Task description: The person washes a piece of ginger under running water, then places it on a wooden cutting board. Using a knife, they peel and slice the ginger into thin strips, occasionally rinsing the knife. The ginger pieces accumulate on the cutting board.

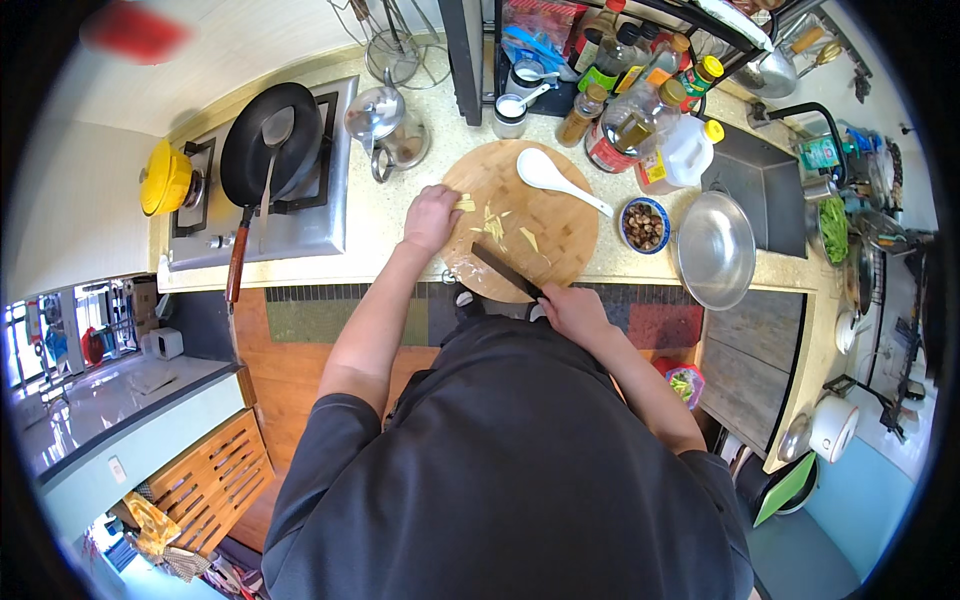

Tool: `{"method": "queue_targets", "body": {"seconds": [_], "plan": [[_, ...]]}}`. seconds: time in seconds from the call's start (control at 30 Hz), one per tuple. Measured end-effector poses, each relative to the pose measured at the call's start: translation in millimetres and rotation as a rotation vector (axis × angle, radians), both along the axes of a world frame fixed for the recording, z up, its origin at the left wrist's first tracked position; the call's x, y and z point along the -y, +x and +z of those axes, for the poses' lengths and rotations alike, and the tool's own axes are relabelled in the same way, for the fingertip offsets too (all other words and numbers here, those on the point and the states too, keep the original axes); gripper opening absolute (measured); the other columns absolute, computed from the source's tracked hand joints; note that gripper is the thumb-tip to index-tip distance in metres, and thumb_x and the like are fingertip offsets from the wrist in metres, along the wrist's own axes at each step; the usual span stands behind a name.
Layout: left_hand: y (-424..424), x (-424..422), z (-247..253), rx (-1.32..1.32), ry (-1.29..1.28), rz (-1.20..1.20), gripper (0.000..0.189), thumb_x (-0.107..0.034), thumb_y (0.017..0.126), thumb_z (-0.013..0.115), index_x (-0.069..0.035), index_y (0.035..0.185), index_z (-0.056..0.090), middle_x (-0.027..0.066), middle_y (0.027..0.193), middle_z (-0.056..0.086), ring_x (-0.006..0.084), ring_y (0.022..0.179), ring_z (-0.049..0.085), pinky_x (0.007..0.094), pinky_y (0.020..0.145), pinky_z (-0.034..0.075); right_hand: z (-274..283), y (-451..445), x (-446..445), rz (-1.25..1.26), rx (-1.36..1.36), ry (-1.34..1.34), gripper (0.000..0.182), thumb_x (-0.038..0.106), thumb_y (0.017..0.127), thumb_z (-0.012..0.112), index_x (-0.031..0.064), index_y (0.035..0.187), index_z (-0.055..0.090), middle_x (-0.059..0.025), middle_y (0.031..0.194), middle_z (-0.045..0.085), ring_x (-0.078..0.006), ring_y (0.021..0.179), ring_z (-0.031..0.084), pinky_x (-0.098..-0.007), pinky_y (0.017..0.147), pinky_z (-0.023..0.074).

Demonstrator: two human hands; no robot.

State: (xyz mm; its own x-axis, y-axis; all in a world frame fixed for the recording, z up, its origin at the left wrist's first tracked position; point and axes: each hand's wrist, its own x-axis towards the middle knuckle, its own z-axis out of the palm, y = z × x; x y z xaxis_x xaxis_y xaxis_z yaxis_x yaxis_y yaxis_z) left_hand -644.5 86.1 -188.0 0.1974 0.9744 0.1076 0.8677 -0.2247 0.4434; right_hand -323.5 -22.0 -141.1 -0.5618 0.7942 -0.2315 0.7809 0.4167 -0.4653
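Note:
My right hand (pixel 576 313) grips the handle of a kitchen knife. Its dark blade (pixel 501 268) points up and left over the near part of a round wooden cutting board (pixel 566 259). At the board's left rim rests my left hand (pixel 433 219), its fingertips beside a small stack of pale yellow slices (pixel 465 203); whether it pinches any is hidden. Thin pale strips (pixel 493 225), apparently ginger, lie in a loose heap mid-board, with a larger slice (pixel 529 238) to their right. A white soup spoon (pixel 551 177) lies across the board's far right part.
Left of the board are a glass pitcher (pixel 405 139) and a gas stove (pixel 300 240) bearing a black wok (pixel 255 142) and a yellow pot (pixel 165 180). To the right stand a bowl of brown pieces (pixel 645 226), a metal basin (pixel 716 251) overhanging the counter edge, and several bottles (pixel 637 124).

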Motion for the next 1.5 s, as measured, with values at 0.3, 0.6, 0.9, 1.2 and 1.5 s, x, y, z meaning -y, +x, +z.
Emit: {"method": "queue_targets", "body": {"seconds": [0.3,0.6,0.9,1.2,1.5], "plan": [[0.7,-5.6,-0.8,0.081,-0.168,0.066,0.021,-0.013,0.082,0.076,-0.007,0.102,0.072,0.0139,0.1,0.07,0.0343,0.102,0.065,0.0429,0.091,0.053,-8.2,2.0,4.1,-0.023,0.012,-0.028,0.019,0.026,0.097,0.06,0.0073,0.096,0.059,-0.0173,0.074,0.068,-0.0396,0.073,0.07,-0.0528,0.063,0.0544],[-8.0,20.2,-2.2,0.134,0.068,-0.061,0.015,-0.009,0.084,0.071,-0.005,0.098,0.071,0.0139,0.096,0.071,0.0344,0.094,0.066,0.0422,0.085,0.055,2.8,2.8,0.5,-0.078,0.002,-0.07,0.02,0.027,0.098,0.06,0.007,0.097,0.061,-0.0195,0.078,0.069,-0.0404,0.077,0.07,-0.0533,0.066,0.0543],[6.3,70.1,2.0,-0.019,0.307,-0.47,0.021,-0.009,0.077,0.066,-0.005,0.096,0.073,0.0064,0.106,0.071,0.0237,0.093,0.066,0.0349,0.08,0.058,8.0,-4.4,-9.7,-0.152,-0.021,0.029,0.018,0.025,0.097,0.06,0.0075,0.098,0.06,-0.0199,0.073,0.068,-0.0415,0.072,0.069,-0.0542,0.064,0.054],[6.0,82.4,-9.9,-0.066,0.38,-0.446,0.022,-0.011,0.078,0.065,-0.005,0.099,0.071,0.0048,0.099,0.068,0.0211,0.09,0.065,0.0339,0.077,0.057,18.6,-19.9,-20.9,-0.002,0.117,-0.026,0.016,0.021,0.097,0.056,0.0055,0.098,0.058,-0.0172,0.076,0.07,-0.0382,0.073,0.071,-0.0518,0.065,0.0548],[11.3,81.0,-14.2,-0.099,0.261,-0.428,0.022,-0.01,0.079,0.065,-0.006,0.099,0.072,0.0044,0.098,0.067,0.0222,0.088,0.064,0.034,0.076,0.057,18.1,-23.5,-19.5,0.019,0.102,-0.023,0.015,0.019,0.096,0.055,0.0052,0.099,0.057,-0.018,0.075,0.07,-0.0391,0.073,0.071,-0.0518,0.064,0.0548]]}}
